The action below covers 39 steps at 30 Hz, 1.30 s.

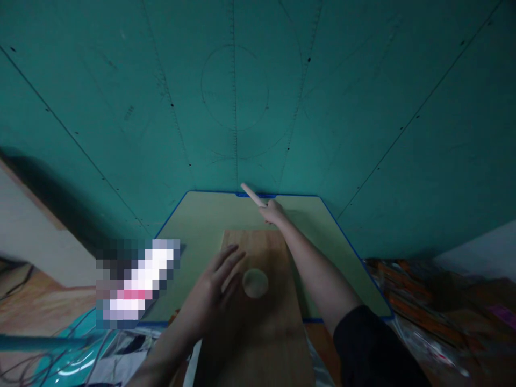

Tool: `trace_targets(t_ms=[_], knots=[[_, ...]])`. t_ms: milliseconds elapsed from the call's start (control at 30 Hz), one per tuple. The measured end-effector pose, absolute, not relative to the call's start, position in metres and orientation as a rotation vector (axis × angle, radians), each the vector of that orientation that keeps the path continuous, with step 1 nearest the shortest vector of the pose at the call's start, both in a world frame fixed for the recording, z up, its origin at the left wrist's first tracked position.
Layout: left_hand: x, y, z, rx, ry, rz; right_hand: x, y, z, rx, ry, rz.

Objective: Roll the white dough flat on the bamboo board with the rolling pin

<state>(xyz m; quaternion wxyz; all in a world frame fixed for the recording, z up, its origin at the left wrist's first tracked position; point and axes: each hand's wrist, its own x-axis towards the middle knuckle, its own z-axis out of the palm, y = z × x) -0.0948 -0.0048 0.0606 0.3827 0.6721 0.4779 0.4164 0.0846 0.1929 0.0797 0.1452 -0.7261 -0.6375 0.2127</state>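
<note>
My right hand [273, 211] is closed around one end of a pale, slim rolling pin [253, 194]. The pin slants up and to the left, its far end reaching past the back edge of the pale table [322, 242]. Over the left side of a wooden board [258, 333], my left hand [215, 277] is open with its fingers stretched out and nothing in it. Just right of those fingers, a flat, round piece of pale dough [255, 283] lies on the board. Whether the left fingertips touch the board I cannot tell.
The table has a blue rim and stands against a green wall [234, 107] with drawn lines and circles. A pixelated bright object [141, 285] is at its left. Cables and a teal item [76, 349] lie lower left; dim clutter [435, 312] fills the right.
</note>
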Motion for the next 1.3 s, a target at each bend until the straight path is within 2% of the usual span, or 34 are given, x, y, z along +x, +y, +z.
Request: trace_targets(t_ms=[200,333,400,533,633,800,967,1067,1300], knots=[[-0.133,0.005,0.087,2.148,1.508,1.319,0.124,0.129,0.117,-1.776,-2.116,0.477],[-0.135,0.009,0.108,2.379,1.570,1.303,0.144,0.061,0.134,-1.572,-2.471,0.104],[-0.127,0.008,0.114,2.429,1.616,1.109,0.150,0.035,0.138,-1.537,-2.568,-0.027],[-0.103,-0.003,0.123,2.597,1.793,0.272,0.153,0.010,0.145,-1.486,-2.694,-0.187],[-0.086,-0.012,0.128,2.780,1.741,0.005,0.147,0.003,0.149,-1.482,-2.757,-0.185],[-0.074,-0.016,0.130,2.922,1.636,0.006,0.128,0.000,0.150,-1.420,-2.895,-0.022],[-0.087,-0.009,0.134,2.892,1.783,-0.133,0.126,0.007,0.147,-1.506,-2.752,-0.151],[-0.091,-0.007,0.132,2.864,1.794,-0.167,0.129,0.011,0.142,-1.535,-2.752,-0.123],[-0.090,-0.010,0.105,2.670,1.749,-0.062,0.127,0.004,0.115,-1.622,-2.702,0.025]])
